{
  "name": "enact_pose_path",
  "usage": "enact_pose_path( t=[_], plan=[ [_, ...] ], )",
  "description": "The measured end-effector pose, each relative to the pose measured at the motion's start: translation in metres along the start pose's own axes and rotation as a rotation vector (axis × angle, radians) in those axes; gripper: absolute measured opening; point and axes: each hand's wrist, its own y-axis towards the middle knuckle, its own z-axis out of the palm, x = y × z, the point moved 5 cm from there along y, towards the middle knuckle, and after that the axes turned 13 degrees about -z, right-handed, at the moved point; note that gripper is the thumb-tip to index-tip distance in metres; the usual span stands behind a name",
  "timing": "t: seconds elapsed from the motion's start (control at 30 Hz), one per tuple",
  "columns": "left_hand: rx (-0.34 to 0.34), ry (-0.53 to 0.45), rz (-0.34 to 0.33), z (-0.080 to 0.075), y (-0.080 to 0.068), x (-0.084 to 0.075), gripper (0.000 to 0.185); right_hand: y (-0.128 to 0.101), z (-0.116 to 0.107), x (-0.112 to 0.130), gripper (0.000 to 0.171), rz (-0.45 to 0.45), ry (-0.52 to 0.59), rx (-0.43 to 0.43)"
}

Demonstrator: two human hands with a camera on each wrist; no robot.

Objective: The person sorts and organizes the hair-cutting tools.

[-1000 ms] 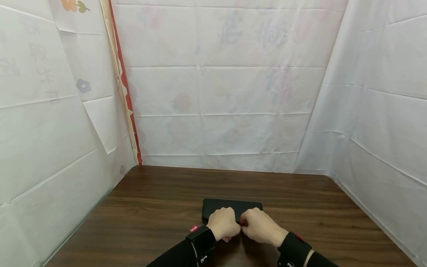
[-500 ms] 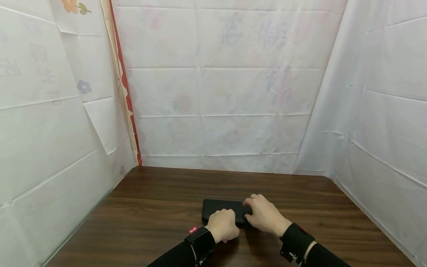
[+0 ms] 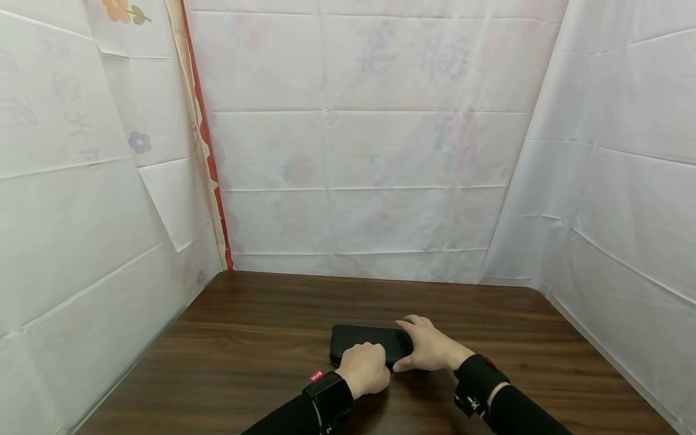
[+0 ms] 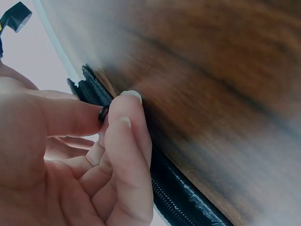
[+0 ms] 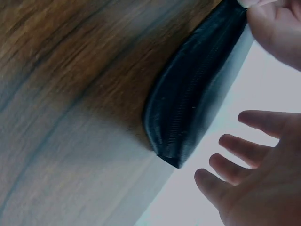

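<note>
A black zippered pouch (image 3: 372, 338) lies flat on the wooden table. At its front edge my left hand (image 3: 363, 370) is curled. The left wrist view shows the thumb and fingers of this hand (image 4: 113, 146) pinching a small black zipper pull (image 4: 103, 114), with the toothed zipper (image 4: 169, 200) running along the pouch's side. Around the pouch's right end is my right hand (image 3: 429, 345), its thumb near the front edge and its fingers extended past the back corner. In the right wrist view its fingers (image 5: 235, 149) are spread, apart from the pouch (image 5: 188, 94).
The dark brown table (image 3: 239, 338) surrounds the pouch. White printed sheets hang at the back (image 3: 348, 151), left (image 3: 81, 241) and right (image 3: 625, 211), with a red-edged strip (image 3: 209, 163) at the left corner. Both wrists wear black straps (image 3: 329, 396).
My right hand has moved away from beside the left hand to the pouch's right end, and its fingers have straightened. The left hand and the pouch stay nearly where they were.
</note>
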Motion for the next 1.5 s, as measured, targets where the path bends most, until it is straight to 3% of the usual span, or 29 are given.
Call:
enact_pose_path(
  t=[0.13, 0.3, 0.43, 0.6, 0.73, 0.9, 1.3, 1.5],
  plan=[
    [-0.007, 0.038, -0.008, -0.001, 0.001, 0.000, 0.015, 0.003, 0.006, -0.004, 0.107, 0.014, 0.019, 0.050],
    [0.002, 0.057, -0.014, -0.002, 0.002, -0.001, 0.017, 0.007, 0.011, -0.008, 0.111, 0.045, -0.035, 0.105],
    [0.007, 0.039, 0.001, -0.003, 0.001, -0.002, 0.014, 0.010, 0.014, -0.014, 0.105, 0.066, -0.068, 0.141],
    [0.010, -0.014, 0.023, -0.006, 0.000, -0.004, 0.003, 0.014, 0.015, -0.021, 0.098, 0.059, -0.021, 0.142],
    [0.007, -0.023, 0.017, -0.007, 0.001, -0.006, 0.019, 0.015, 0.015, -0.023, 0.096, 0.049, -0.018, 0.136],
    [0.008, -0.027, 0.013, -0.007, 0.001, -0.007, 0.022, 0.015, 0.014, -0.022, 0.097, 0.064, -0.031, 0.140],
    [0.018, -0.061, 0.025, -0.006, 0.003, -0.005, 0.016, 0.026, 0.007, -0.012, 0.086, 0.167, -0.179, 0.265],
    [0.044, -0.112, 0.022, -0.006, 0.003, -0.001, 0.011, 0.032, 0.008, -0.008, 0.080, 0.186, -0.182, 0.277]
  ],
)
